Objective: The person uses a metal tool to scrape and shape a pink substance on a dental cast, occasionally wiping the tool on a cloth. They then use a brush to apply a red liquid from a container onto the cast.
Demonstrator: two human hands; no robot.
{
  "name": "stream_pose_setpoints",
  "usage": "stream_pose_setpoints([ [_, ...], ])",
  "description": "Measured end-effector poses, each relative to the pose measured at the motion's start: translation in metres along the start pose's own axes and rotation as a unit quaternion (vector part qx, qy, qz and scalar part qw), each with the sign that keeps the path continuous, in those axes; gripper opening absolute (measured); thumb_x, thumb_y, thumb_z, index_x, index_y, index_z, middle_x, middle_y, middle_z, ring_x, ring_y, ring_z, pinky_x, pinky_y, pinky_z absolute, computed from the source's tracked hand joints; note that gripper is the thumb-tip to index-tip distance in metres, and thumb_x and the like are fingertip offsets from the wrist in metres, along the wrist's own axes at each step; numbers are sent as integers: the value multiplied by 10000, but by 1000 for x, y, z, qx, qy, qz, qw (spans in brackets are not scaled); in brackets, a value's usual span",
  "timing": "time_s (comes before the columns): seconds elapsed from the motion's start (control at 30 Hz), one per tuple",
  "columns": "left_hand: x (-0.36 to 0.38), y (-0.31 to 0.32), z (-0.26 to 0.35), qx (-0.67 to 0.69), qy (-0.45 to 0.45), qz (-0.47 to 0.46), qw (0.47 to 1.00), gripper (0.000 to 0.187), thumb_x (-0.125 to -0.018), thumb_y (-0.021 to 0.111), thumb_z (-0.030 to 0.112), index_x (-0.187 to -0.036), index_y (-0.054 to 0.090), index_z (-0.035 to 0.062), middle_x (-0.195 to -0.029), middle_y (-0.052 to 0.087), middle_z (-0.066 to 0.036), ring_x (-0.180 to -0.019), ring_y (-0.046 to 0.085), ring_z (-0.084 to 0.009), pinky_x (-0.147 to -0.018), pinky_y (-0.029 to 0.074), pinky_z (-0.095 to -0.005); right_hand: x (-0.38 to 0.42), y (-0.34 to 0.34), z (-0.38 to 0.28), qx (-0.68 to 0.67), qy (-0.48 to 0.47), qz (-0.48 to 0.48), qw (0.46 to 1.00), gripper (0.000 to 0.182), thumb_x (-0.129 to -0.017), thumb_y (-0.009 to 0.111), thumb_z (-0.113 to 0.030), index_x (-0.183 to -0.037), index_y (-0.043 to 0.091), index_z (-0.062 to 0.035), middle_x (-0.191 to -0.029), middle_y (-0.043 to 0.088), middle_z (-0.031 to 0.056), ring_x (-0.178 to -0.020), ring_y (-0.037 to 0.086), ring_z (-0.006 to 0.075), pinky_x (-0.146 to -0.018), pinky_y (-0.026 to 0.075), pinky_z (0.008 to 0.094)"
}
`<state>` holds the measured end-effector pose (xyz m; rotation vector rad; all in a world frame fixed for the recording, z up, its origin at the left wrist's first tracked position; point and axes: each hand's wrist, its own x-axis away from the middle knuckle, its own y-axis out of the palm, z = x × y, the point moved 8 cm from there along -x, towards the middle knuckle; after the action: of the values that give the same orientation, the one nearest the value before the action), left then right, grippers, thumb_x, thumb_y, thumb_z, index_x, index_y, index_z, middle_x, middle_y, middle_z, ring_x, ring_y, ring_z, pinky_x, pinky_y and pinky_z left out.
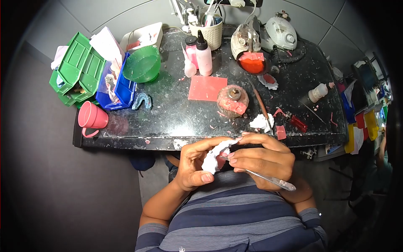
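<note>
Just past the front edge of the bench, my left hand [189, 166] grips a white plaster dental cast [211, 161] between thumb and fingers. Pink wax [221, 160] shows on the cast's inner side. My right hand [268, 161] is closed round a slim metal wax carver [275, 181], its handle end pointing down to the right. The carver's tip is at the pink wax, partly hidden by my fingers. My right fingertips reach the cast's upper edge. On the bench nearby lie another white plaster piece [261, 122] and a small pink wax square [281, 132].
A glass burner [232, 104] stands beside a pink wax sheet [208, 88]. Right of it are a wooden-handled wax knife [260, 100] and red lighter [299, 123]. Bottles [204, 59], a green bowl [142, 65], blue bin [121, 94] and pink mug [93, 116] stand left.
</note>
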<state>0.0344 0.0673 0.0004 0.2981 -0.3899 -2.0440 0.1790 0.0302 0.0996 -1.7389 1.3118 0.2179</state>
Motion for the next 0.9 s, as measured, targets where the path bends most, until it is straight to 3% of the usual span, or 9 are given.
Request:
stream_pose_setpoints([
  [0.53,-1,-1,-4,-2,-6,1,1000,1051,-647,785,649,-1263,581,-178,-1211,673,-252,-1092,681,-286,-1016,495,-404,-3,-3,1,-1,-10,5,1000,217,-737,804,-18,-945,745,-40,-970,746,73,-964,711,289,-910,590,436],
  [0.6,-1,2,-3,53,13,-31,998,895,-704,828,442,-1309,561,-162,-1212,661,-203,-1098,638,-223,-995,465,-347,-2,-3,0,-1,-25,-2,1000,259,-734,810,-12,-980,727,-26,-978,730,78,-965,705,292,-888,594,424],
  [0.9,0,-1,-8,42,-3,-23,999,873,-719,811,456,-1303,577,-148,-1131,673,-161,-997,629,-180,-901,475,-303,-2,-3,3,-6,-6,7,1000,240,-727,797,20,-952,720,-13,-964,729,88,-950,707,293,-875,590,421],
])
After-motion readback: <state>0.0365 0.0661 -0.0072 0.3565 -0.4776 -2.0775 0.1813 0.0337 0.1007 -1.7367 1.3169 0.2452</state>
